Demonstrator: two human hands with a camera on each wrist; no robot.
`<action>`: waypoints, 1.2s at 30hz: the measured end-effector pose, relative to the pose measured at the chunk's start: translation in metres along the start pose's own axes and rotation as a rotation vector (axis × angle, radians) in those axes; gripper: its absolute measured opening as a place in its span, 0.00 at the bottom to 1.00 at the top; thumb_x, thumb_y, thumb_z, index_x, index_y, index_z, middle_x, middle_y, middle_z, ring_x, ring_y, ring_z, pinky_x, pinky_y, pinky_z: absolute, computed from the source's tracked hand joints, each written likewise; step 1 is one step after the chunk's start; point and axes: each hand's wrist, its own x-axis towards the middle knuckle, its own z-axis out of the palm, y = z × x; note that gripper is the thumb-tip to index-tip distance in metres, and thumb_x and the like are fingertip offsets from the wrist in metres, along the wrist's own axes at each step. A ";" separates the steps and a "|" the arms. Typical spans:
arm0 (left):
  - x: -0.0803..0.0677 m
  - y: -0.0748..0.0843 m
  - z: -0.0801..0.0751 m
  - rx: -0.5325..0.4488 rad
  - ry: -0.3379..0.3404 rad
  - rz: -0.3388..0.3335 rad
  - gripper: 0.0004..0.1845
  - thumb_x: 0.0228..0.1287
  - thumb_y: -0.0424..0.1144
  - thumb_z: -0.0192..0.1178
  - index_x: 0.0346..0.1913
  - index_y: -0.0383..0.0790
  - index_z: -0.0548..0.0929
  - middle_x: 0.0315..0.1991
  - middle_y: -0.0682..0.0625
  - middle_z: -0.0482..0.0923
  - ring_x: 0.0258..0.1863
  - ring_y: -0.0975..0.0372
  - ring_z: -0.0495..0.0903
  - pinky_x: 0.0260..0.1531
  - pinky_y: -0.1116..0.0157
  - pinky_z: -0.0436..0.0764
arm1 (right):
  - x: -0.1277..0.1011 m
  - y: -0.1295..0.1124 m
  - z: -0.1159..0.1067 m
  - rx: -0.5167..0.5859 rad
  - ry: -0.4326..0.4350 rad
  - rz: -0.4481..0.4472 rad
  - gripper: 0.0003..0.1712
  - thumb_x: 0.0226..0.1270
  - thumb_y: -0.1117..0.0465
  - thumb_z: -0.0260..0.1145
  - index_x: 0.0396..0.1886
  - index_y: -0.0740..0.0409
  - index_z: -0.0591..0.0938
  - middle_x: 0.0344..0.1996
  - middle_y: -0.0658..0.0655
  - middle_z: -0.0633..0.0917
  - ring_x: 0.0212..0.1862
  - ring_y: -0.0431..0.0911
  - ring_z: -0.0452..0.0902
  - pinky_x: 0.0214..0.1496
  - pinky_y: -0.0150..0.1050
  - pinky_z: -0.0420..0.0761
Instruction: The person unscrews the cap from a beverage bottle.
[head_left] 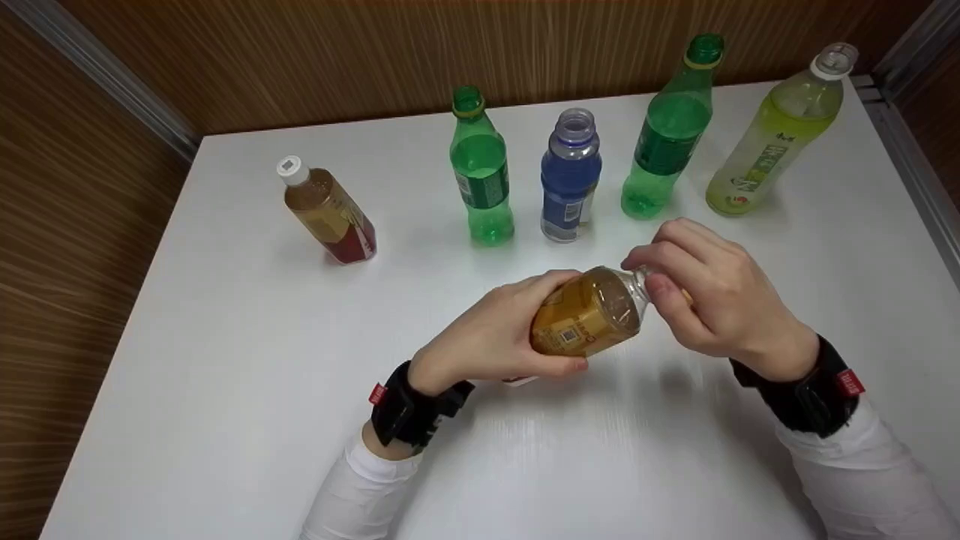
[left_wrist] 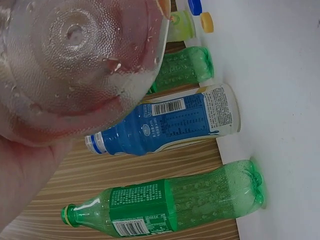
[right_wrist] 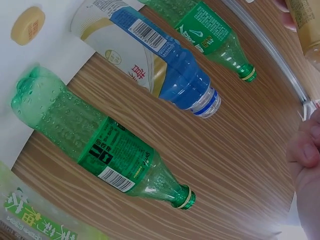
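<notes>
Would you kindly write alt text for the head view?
A person's left hand grips a tilted amber bottle above a white table while the right hand pinches its neck. Five more bottles stand behind: brown, green, blue, green, yellow-green.

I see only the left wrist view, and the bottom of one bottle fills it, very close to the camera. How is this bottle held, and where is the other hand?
Observer: The left hand grips the amber bottle round its body. The bottle is tilted, with its neck toward the person's right.
Operator: And the right hand?
Observer: The right hand pinches the bottle's neck. Its fingers hide whether a cap is on.
Operator: Does any bottle stand outside my view?
Observer: Yes, a brown bottle with a white cap stands alone at the far left, apart from the others.
</notes>
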 end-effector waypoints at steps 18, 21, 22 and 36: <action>-0.001 0.007 0.016 0.545 0.309 0.091 0.46 0.59 0.58 0.74 0.74 0.39 0.69 0.58 0.47 0.84 0.52 0.57 0.85 0.53 0.59 0.87 | 0.003 -0.008 -0.003 0.078 -0.112 0.562 0.35 0.86 0.37 0.43 0.50 0.59 0.85 0.18 0.51 0.73 0.23 0.37 0.66 0.29 0.30 0.65; -0.001 0.007 0.018 0.619 0.341 0.096 0.46 0.58 0.58 0.75 0.73 0.38 0.70 0.59 0.45 0.84 0.53 0.56 0.86 0.51 0.59 0.87 | 0.005 -0.011 -0.002 0.033 -0.181 0.594 0.22 0.86 0.52 0.50 0.46 0.59 0.87 0.17 0.50 0.76 0.22 0.38 0.70 0.28 0.28 0.69; -0.001 0.006 0.017 0.601 0.334 0.095 0.46 0.58 0.58 0.75 0.73 0.38 0.70 0.58 0.46 0.84 0.53 0.56 0.86 0.51 0.59 0.87 | 0.006 -0.012 -0.001 0.019 -0.184 0.585 0.19 0.85 0.57 0.52 0.45 0.59 0.87 0.17 0.50 0.77 0.23 0.37 0.71 0.29 0.27 0.70; 0.000 -0.003 -0.002 -0.030 -0.045 -0.019 0.46 0.59 0.52 0.77 0.77 0.49 0.67 0.63 0.53 0.81 0.57 0.64 0.80 0.64 0.63 0.79 | 0.000 -0.005 -0.001 -0.007 -0.054 0.061 0.19 0.80 0.58 0.50 0.41 0.63 0.85 0.26 0.55 0.79 0.32 0.44 0.71 0.36 0.34 0.70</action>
